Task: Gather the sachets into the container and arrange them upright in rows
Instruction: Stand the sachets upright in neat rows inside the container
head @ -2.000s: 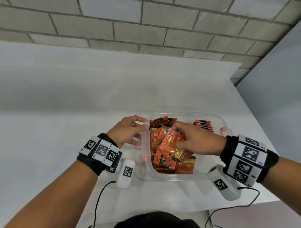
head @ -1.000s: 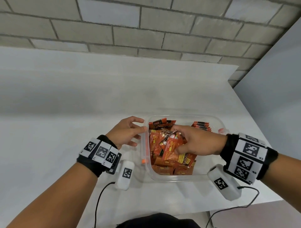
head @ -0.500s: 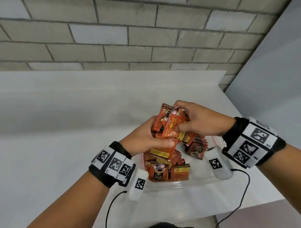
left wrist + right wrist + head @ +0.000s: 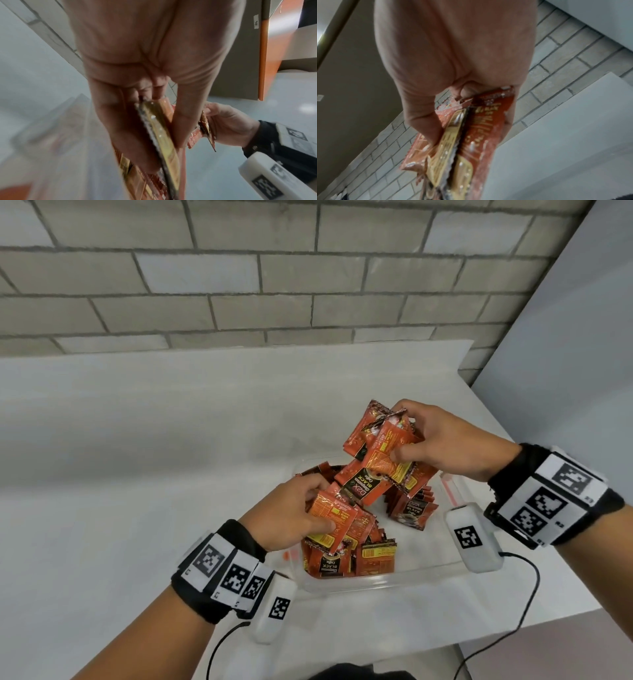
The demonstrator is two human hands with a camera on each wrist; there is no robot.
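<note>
A clear plastic container (image 4: 404,579) stands on the white table and holds several orange-red coffee sachets (image 4: 375,559), some upright along its near wall. My right hand (image 4: 442,445) grips a bunch of sachets (image 4: 380,445) lifted above the container; the right wrist view shows the bunch (image 4: 471,135) pinched between thumb and fingers. My left hand (image 4: 291,520) holds another stack of sachets (image 4: 337,517) lower, over the container's left side, with the thumb across its front. In the left wrist view that stack (image 4: 159,138) runs edge-on between thumb and fingers.
The white table (image 4: 137,474) reaches back to a grey brick wall (image 4: 239,285). Its right edge (image 4: 582,609) lies close beside the container, with a pale panel beyond. Cables (image 4: 524,611) hang from the wrist cameras near the front edge.
The right hand has lifted a bunch of sachets out of the container. The left hand left the container's rim and took hold of a stack, now drawn lower, apart from the right bunch.
</note>
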